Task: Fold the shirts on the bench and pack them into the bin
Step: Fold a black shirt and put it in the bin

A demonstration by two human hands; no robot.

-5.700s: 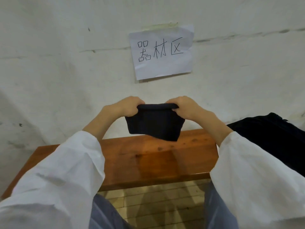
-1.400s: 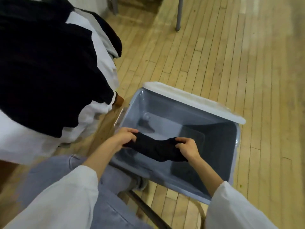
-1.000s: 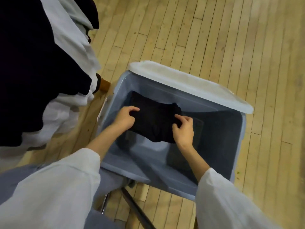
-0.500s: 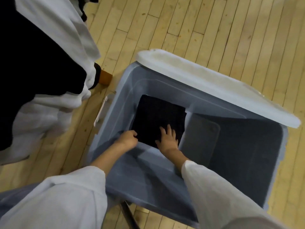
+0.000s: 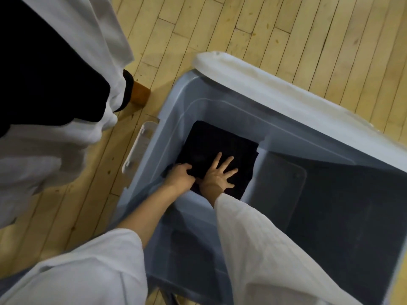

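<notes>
Black folded cloth shirt (image 5: 211,144) in blue plastic bin (image 5: 176,102): likely soft, limp; my left grip (image 5: 181,175) pinches its near edge, right grip (image 5: 220,175) pressing flat-fingered.

- Left hand (image 5: 181,174) down low, forearm bare, fingers curled on the shirt (image 5: 211,144) edge.
- Right hand (image 5: 220,172) beside it, palm flat, fingers spread, arm sleeved.

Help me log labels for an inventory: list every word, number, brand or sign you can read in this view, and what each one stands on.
None: no text can be read here.
The bin, its white lid, its side latch, the folded dark shirt and the heap of dark and white clothes show no print, tag or number.
</notes>
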